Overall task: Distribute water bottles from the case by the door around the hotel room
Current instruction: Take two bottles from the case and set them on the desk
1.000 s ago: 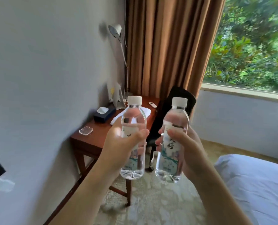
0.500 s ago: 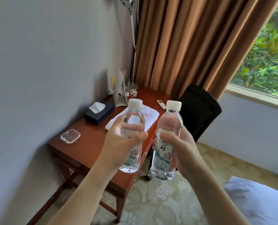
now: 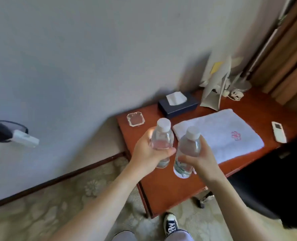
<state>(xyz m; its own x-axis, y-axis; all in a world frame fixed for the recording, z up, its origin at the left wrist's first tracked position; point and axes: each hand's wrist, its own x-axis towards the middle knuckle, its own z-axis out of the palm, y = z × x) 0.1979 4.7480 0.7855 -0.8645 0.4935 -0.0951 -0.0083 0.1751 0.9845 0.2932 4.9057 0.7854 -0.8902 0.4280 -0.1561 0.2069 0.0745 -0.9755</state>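
I hold two clear water bottles with white caps above the near left part of a red-brown wooden desk [image 3: 163, 190]. My left hand [image 3: 148, 153] grips the left bottle [image 3: 162, 139] around its middle. My right hand [image 3: 200, 158] grips the right bottle [image 3: 189, 146], whose printed label shows near the bottom. Both bottles are upright, side by side and close together, tilted slightly away from me. Whether either bottle's base touches the desk I cannot tell.
On the desk lie a folded white towel [image 3: 222, 134], a dark tissue box [image 3: 178, 104], a glass ashtray [image 3: 136, 119], a white remote [image 3: 279, 132] and a standing card [image 3: 213, 91]. A black chair [image 3: 274, 181] stands at the right. My shoe [image 3: 170, 225] is on the carpet.
I have stepped up to the desk and my view has tipped down onto it. Both bottles have come lower, over the desk's near left corner, still held the same way.
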